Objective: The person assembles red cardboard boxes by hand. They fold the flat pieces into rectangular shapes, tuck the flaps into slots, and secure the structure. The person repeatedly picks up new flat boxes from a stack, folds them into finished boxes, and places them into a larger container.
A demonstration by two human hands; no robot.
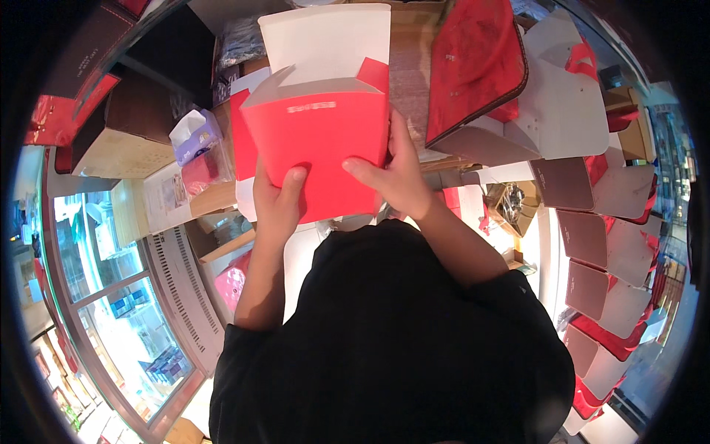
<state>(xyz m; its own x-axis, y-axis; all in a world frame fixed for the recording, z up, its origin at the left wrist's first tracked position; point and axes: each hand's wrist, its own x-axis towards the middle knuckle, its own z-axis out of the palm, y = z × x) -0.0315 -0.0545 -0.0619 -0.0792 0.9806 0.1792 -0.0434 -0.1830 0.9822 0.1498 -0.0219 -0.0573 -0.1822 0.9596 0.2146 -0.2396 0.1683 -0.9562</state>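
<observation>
A red cardboard box (325,152) with a pale inside is held up between both my hands, its large white lid flap (329,37) raised at the far side. Small red side flaps stand out at the box's upper corners. My left hand (277,196) grips the lower left part, thumb on the red front face. On the right edge, my right hand (396,166) has its thumb on the front and its fingers round the side. What lies inside the box cannot be seen.
Right of the box stands an open case with red lining (477,66). Several red-and-grey open boxes (584,237) line the right side. At left are a brown carton (133,118), a purple tissue pack (196,135) and a lit glass display case (122,296).
</observation>
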